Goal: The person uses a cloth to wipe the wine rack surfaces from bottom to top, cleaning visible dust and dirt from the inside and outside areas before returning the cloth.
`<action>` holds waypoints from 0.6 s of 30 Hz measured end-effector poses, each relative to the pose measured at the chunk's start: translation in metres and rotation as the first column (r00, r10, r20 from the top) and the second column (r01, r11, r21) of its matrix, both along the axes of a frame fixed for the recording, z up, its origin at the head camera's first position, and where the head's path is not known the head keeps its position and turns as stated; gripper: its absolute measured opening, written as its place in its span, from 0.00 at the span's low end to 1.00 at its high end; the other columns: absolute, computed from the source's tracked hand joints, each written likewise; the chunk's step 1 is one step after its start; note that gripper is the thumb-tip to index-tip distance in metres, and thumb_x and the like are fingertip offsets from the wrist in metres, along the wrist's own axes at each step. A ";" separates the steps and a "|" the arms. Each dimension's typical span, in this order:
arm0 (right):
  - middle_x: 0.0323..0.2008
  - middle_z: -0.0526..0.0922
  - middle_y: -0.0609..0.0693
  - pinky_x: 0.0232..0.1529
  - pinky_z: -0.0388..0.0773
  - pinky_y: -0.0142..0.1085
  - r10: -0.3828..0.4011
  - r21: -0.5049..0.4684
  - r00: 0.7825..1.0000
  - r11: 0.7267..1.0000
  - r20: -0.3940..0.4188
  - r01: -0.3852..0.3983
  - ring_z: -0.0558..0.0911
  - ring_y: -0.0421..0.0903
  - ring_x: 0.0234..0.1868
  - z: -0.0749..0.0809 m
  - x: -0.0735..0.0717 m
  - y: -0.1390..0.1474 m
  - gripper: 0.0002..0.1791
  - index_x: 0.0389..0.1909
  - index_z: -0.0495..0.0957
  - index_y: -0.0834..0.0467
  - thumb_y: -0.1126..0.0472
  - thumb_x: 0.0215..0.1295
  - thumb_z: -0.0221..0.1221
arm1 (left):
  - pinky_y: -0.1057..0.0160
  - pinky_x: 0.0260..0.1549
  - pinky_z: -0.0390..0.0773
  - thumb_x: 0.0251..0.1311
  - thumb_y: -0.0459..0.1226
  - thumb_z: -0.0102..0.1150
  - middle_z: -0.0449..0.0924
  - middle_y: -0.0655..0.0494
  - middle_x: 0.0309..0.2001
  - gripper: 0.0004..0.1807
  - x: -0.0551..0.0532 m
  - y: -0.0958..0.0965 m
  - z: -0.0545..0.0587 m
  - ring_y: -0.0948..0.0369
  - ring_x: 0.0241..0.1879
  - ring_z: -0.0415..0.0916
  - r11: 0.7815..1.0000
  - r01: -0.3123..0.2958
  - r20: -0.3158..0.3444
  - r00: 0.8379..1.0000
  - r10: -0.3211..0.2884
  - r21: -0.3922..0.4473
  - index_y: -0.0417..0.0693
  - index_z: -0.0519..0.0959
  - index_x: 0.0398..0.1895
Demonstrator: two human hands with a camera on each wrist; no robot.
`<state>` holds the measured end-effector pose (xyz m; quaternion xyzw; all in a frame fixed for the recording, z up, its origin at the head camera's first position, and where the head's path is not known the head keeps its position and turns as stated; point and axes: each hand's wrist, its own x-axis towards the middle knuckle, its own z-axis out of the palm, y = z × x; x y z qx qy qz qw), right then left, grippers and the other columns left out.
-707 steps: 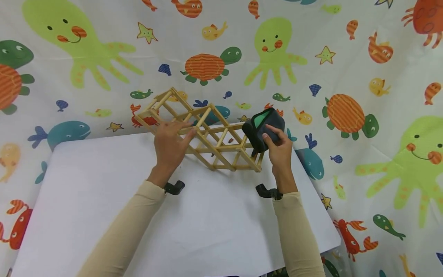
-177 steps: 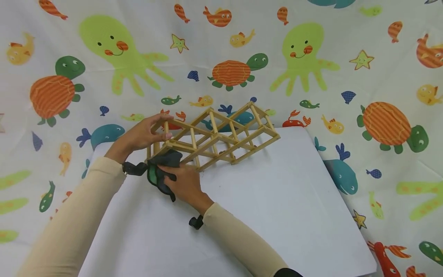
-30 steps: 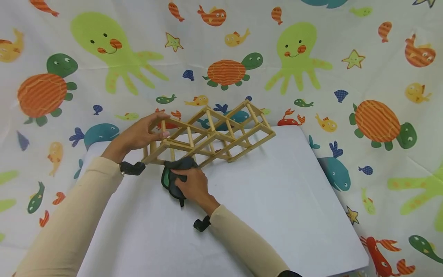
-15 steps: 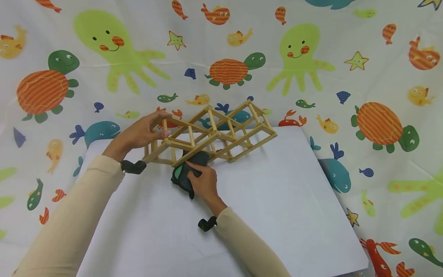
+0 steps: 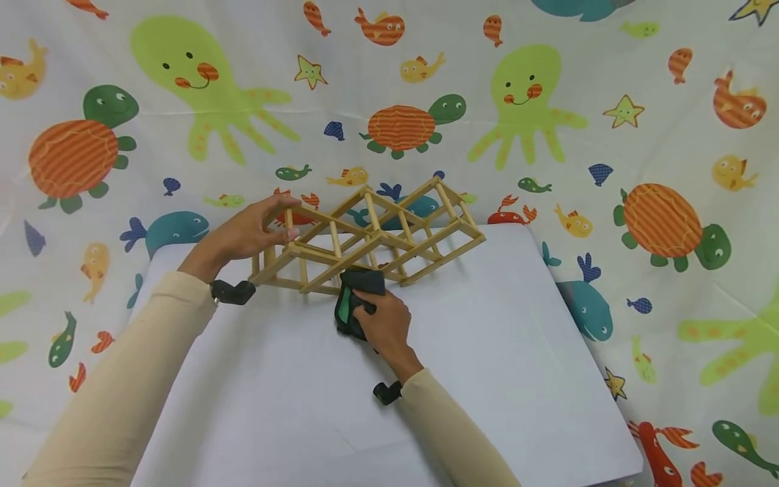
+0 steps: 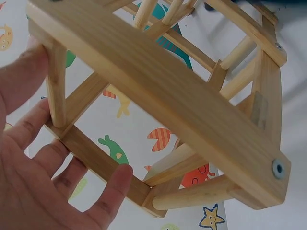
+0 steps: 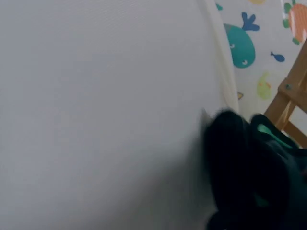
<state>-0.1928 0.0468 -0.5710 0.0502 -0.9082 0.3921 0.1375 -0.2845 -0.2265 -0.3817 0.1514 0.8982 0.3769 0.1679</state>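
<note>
A lattice rack [image 5: 353, 256] of pale wooden slats and round dowels stands at the far side of the table, turned slantwise. My left hand [image 5: 243, 233] holds its left end, thumb and fingers around an upright dowel; in the left wrist view a bolt shows at the end of a thick slat [image 6: 158, 98]. A dark grey cloth piece [image 5: 365, 283] with green lining and black edging is gripped in my right hand [image 5: 387, 323], against the rack's lower front. Up close in the right wrist view, the dark cloth [image 7: 249, 167] hides the fingers.
The white table [image 5: 292, 392] stretches in front of the rack and to its right. Behind it hangs a curtain [image 5: 377, 61] printed with sea animals. Each wrist wears a small black camera [image 5: 234, 292].
My right hand has slid the cloth rightward along the rack's lower front over the last second. The left hand keeps its place. Much earlier, the rack was turned otherwise, with the cloth at its right end.
</note>
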 end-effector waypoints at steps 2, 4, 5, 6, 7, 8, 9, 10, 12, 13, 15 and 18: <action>0.47 0.93 0.52 0.39 0.87 0.47 -0.044 -0.056 0.995 0.998 -0.091 0.039 0.91 0.52 0.42 -0.003 0.001 0.003 0.20 0.50 0.92 0.40 0.61 0.58 0.67 | 0.22 0.74 0.56 0.75 0.50 0.63 0.41 0.48 0.89 0.39 0.000 -0.001 0.002 0.33 0.83 0.50 1.000 -0.005 0.000 1.000 0.005 -0.010 0.57 0.58 0.84; 0.47 0.93 0.52 0.42 0.88 0.49 -0.063 -0.103 0.993 0.993 -0.095 0.053 0.91 0.53 0.46 -0.007 -0.001 0.003 0.19 0.49 0.92 0.41 0.62 0.59 0.67 | 0.21 0.72 0.58 0.75 0.50 0.63 0.41 0.47 0.88 0.40 0.000 -0.002 0.002 0.30 0.80 0.54 1.000 -0.010 0.004 1.000 0.010 -0.014 0.58 0.57 0.84; 0.48 0.93 0.52 0.42 0.88 0.48 -0.061 -0.122 0.997 0.991 -0.054 0.054 0.91 0.53 0.47 -0.008 -0.004 0.003 0.18 0.48 0.93 0.40 0.61 0.60 0.67 | 0.21 0.72 0.58 0.75 0.50 0.63 0.41 0.46 0.88 0.40 -0.001 -0.003 0.003 0.29 0.80 0.55 1.000 -0.012 0.006 1.000 0.012 -0.013 0.58 0.57 0.84; 0.49 0.93 0.51 0.43 0.87 0.47 -0.052 -0.131 0.999 0.990 0.011 0.053 0.91 0.53 0.49 -0.009 -0.007 0.002 0.17 0.48 0.93 0.38 0.60 0.60 0.68 | 0.21 0.72 0.58 0.75 0.50 0.63 0.40 0.46 0.88 0.41 -0.001 -0.004 0.003 0.29 0.80 0.54 1.000 -0.012 0.008 1.000 0.012 -0.010 0.58 0.56 0.85; 0.50 0.93 0.50 0.43 0.86 0.46 -0.028 -0.138 0.995 0.990 0.095 0.041 0.90 0.53 0.49 -0.009 -0.011 0.000 0.16 0.47 0.93 0.37 0.59 0.61 0.68 | 0.21 0.72 0.58 0.75 0.50 0.63 0.40 0.47 0.89 0.41 -0.001 -0.004 0.003 0.29 0.80 0.54 1.000 -0.011 0.009 1.000 0.011 -0.008 0.58 0.56 0.85; 0.53 0.92 0.50 0.43 0.85 0.45 0.007 -0.146 0.982 0.989 0.187 0.020 0.89 0.52 0.50 -0.008 -0.014 -0.001 0.15 0.46 0.92 0.35 0.58 0.62 0.69 | 0.20 0.72 0.57 0.75 0.49 0.63 0.40 0.46 0.89 0.41 -0.001 -0.004 0.003 0.30 0.81 0.52 1.000 -0.008 0.005 1.000 0.008 -0.006 0.57 0.56 0.85; 0.55 0.91 0.50 0.45 0.84 0.43 0.044 -0.153 0.960 0.988 0.276 -0.002 0.88 0.52 0.53 -0.008 -0.017 -0.002 0.15 0.45 0.92 0.33 0.57 0.63 0.69 | 0.20 0.72 0.56 0.75 0.48 0.63 0.39 0.46 0.89 0.41 -0.001 -0.004 0.002 0.30 0.82 0.51 1.000 -0.009 0.004 1.000 0.009 -0.004 0.56 0.56 0.85; 0.57 0.90 0.50 0.47 0.82 0.41 0.077 -0.157 0.934 0.987 0.348 -0.023 0.86 0.51 0.55 -0.007 -0.019 -0.002 0.14 0.44 0.92 0.31 0.56 0.64 0.69 | 0.20 0.72 0.55 0.75 0.48 0.64 0.39 0.46 0.89 0.41 -0.001 -0.004 0.002 0.31 0.82 0.49 1.000 -0.006 0.003 1.000 0.006 -0.002 0.55 0.57 0.84; 0.60 0.89 0.50 0.46 0.77 0.39 0.124 -0.179 0.899 0.982 0.420 -0.051 0.84 0.50 0.53 -0.004 -0.019 0.000 0.14 0.43 0.92 0.30 0.55 0.64 0.70 | 0.20 0.73 0.54 0.75 0.48 0.64 0.38 0.47 0.89 0.40 -0.002 -0.002 0.001 0.33 0.84 0.45 1.000 0.003 0.003 1.000 -0.003 0.001 0.54 0.57 0.84; 0.59 0.89 0.50 0.45 0.76 0.39 0.147 -0.204 0.897 0.977 0.416 -0.065 0.83 0.50 0.51 -0.003 -0.017 0.002 0.14 0.43 0.92 0.30 0.56 0.64 0.69 | 0.20 0.73 0.54 0.75 0.48 0.64 0.38 0.47 0.89 0.40 -0.002 -0.002 0.000 0.34 0.84 0.46 1.000 0.005 0.002 1.000 -0.005 -0.001 0.55 0.57 0.84; 0.57 0.90 0.48 0.48 0.74 0.34 0.157 -0.248 0.920 0.966 0.359 -0.068 0.82 0.45 0.52 -0.004 -0.013 0.008 0.17 0.44 0.92 0.30 0.58 0.63 0.69 | 0.21 0.73 0.54 0.74 0.48 0.64 0.39 0.48 0.89 0.40 -0.002 -0.001 0.000 0.34 0.84 0.46 1.000 0.007 0.000 1.000 -0.007 -0.004 0.55 0.58 0.84; 0.51 0.93 0.44 0.44 0.75 0.31 0.150 -0.330 0.964 0.941 0.221 -0.071 0.81 0.44 0.44 0.000 -0.004 0.023 0.20 0.47 0.92 0.34 0.62 0.61 0.67 | 0.22 0.74 0.56 0.75 0.47 0.64 0.40 0.48 0.89 0.39 -0.002 0.000 -0.001 0.35 0.84 0.46 1.000 0.011 -0.015 1.000 -0.011 -0.002 0.54 0.59 0.83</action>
